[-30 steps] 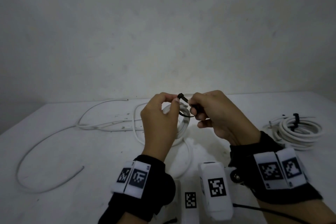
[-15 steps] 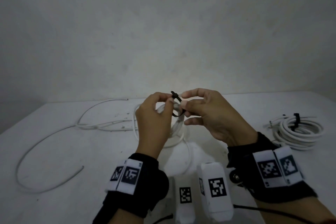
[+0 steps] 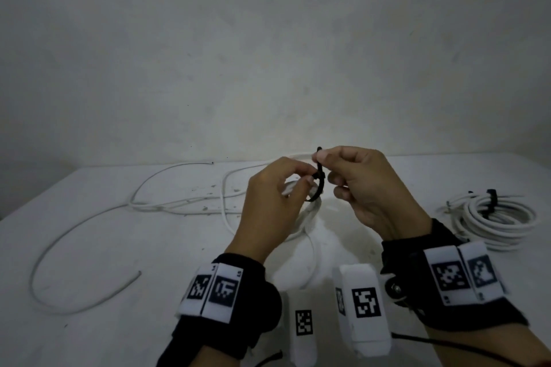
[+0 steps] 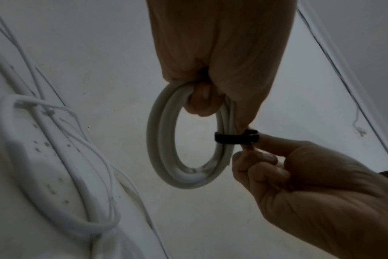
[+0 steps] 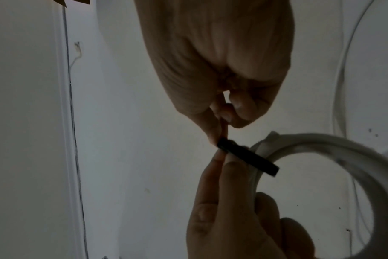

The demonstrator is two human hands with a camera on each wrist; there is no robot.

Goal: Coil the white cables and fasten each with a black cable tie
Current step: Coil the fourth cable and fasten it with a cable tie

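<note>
A small coil of white cable (image 3: 313, 213) hangs in the air from my left hand (image 3: 307, 181), whose fingers hook through the coil (image 4: 162, 140). A black cable tie (image 3: 319, 179) is looped round the coil's strands (image 4: 235, 138). My left thumb and forefinger pinch the tie at its head. Just right of it, my right hand (image 3: 323, 158) pinches the tie's tail (image 5: 248, 157) between thumb and forefinger, and the tail points up. In the right wrist view the coil (image 5: 321, 143) curves off to the lower right.
A finished coil (image 3: 504, 217) with its own black tie (image 3: 491, 199) lies at the table's right. Loose white cable (image 3: 89, 226) sprawls over the left half, and more strands (image 3: 179, 202) lie behind my hands. The white table (image 3: 104, 337) meets a bare wall.
Both hands have risen a little. My right hand has drawn the tie's tail upward, and the tie's loop has shrunk from a loose ring to a snug band round the coil.
</note>
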